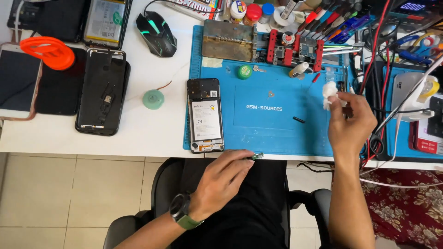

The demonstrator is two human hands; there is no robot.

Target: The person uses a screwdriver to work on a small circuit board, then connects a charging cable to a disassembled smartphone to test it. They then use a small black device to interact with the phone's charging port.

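Opened phone [205, 115] on mat's [277, 133] left edge

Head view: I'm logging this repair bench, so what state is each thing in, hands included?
Opened phone: back cover off, battery exposed, lying flat on the blue mat.
Black back cover: removed, inner side up.
Mouse: lit green.
Left hand: fingers pinching a small part at the table edge.
Right hand: raised, holding a white wad.
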